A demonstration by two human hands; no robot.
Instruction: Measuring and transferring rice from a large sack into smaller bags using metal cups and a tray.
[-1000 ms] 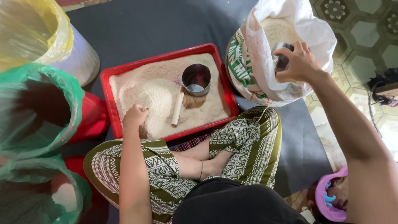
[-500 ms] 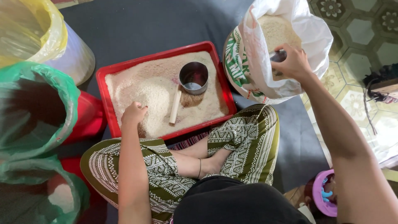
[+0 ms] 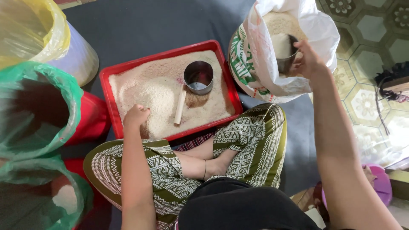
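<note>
A red tray [image 3: 111, 108] on the dark mat holds a layer of rice, an empty metal cup [image 3: 198, 77] and a pale wooden stick [image 3: 180, 105]. My left hand [image 3: 135, 116] rests as a closed fist on the rice at the tray's near left edge. My right hand [image 3: 307, 59] is raised over an open white sack [image 3: 272, 76] of rice at the upper right. It grips a metal cup [image 3: 286, 54] filled with rice, inside the sack's mouth. My crossed legs in patterned trousers [image 3: 251, 140] lie just below the tray.
Buckets lined with yellow [image 3: 32, 34] and green [image 3: 38, 106] plastic bags stand at the left; another green bag [image 3: 47, 196] sits lower left. Patterned floor tiles [image 3: 366, 98] lie beyond the mat at right, with a purple bowl [image 3: 381, 185] at lower right.
My right hand has sunk deeper into the sack's mouth and the cup it holds now shows rice in it. My left fist stays on the rice in the tray.
</note>
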